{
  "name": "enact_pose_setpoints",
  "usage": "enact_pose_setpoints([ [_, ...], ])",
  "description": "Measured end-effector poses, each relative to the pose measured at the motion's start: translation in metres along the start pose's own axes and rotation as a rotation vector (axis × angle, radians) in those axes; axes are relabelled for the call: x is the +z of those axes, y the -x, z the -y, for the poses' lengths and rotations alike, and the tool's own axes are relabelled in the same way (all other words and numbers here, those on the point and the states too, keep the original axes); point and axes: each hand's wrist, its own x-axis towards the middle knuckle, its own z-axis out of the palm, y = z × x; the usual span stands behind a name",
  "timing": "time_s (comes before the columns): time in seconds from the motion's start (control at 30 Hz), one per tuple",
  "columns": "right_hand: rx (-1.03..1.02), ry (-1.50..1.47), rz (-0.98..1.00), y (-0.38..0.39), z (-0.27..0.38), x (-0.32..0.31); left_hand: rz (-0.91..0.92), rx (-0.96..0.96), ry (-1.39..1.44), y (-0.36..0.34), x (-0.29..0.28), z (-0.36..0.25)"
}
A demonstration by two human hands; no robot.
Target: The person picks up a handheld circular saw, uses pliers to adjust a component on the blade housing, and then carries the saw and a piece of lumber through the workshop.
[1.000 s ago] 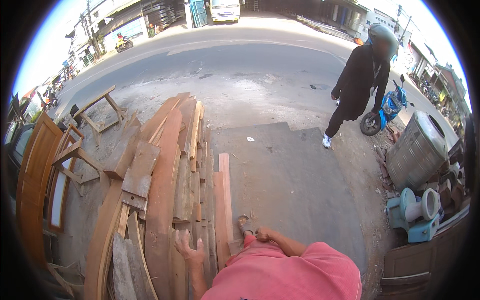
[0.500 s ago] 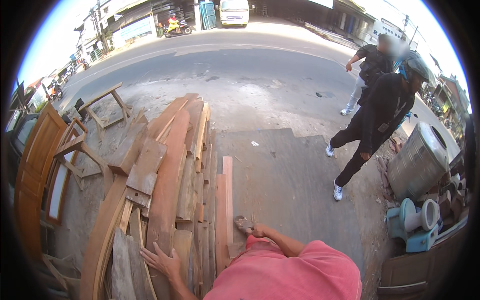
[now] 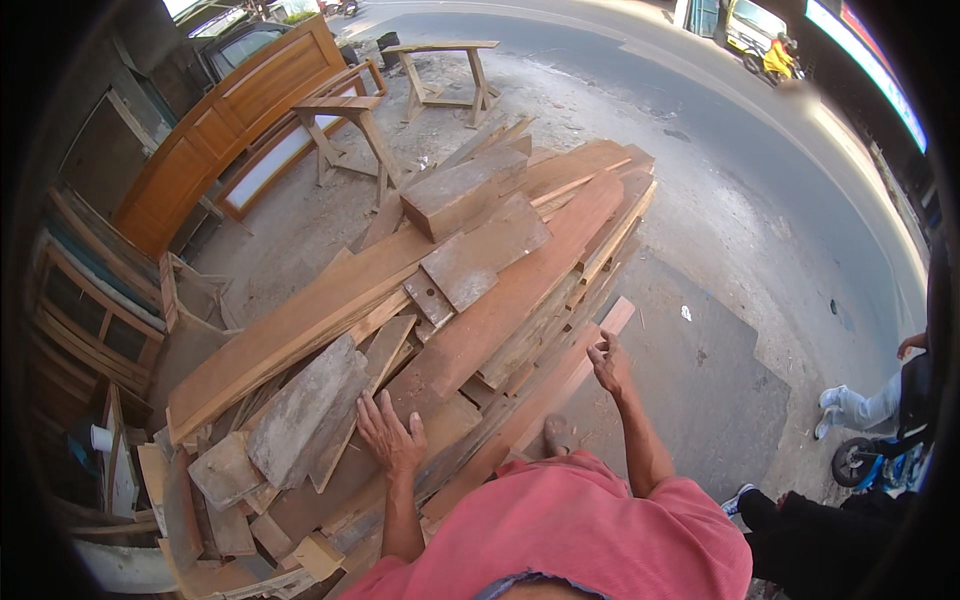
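Note:
My left hand [image 3: 388,437] lies with fingers spread on the wood pile, at the near end of a long reddish-brown plank [image 3: 520,300]. Beside its fingertips are a narrow board [image 3: 365,395] and a weathered grey board [image 3: 305,410]. To the right, my right hand [image 3: 610,362] is raised, its fingers loosely bent and apart, with nothing visible in them. The nearest thing to it is a pinkish plank [image 3: 617,318] along the pile's right edge; the picture does not show whether they touch. Farther up the pile lie a thick wood block [image 3: 465,190] and a short board with holes [image 3: 430,298].
Two wooden trestles [image 3: 440,48] [image 3: 345,105] and a panelled brown door [image 3: 240,120] stand beyond the pile. Window frames [image 3: 100,320] lean at the left. A dark flat sheet [image 3: 690,370] covers ground at the right. People and a blue motorbike [image 3: 880,465] are at the lower right.
The view has swung left, bringing more of the pile and the frames into sight. My right hand has risen from beside my foot to near the pinkish plank. My left hand still rests on the pile.

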Motion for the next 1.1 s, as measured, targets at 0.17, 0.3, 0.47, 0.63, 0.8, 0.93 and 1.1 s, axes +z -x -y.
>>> enact_pose_setpoints([
  [0.17,-0.501,0.311,-0.135,-0.090,0.094,-0.016,-0.010,-0.044,-0.032,-0.001,0.006,-0.005],
  [0.3,-0.768,0.650,0.078,-0.102,0.205,-0.013,-0.022,-0.078,-0.058,-0.003,0.009,-0.008],
  [0.47,-1.137,0.901,0.174,-0.137,0.231,0.042,-0.051,-0.081,-0.047,-0.006,0.011,-0.002],
  [0.63,-1.303,0.862,0.213,-0.161,0.239,0.054,-0.061,-0.117,-0.046,-0.006,0.012,-0.003],
  [0.8,-1.297,0.811,0.383,-0.171,0.270,0.047,-0.090,-0.131,-0.047,-0.004,0.017,0.000],
  [0.93,-1.159,0.728,0.554,-0.159,0.271,0.032,-0.103,-0.122,-0.051,-0.005,0.017,0.002],
  [1.1,-1.297,0.812,0.686,-0.150,0.254,0.024,-0.093,-0.128,-0.051,-0.009,0.018,0.000],
])
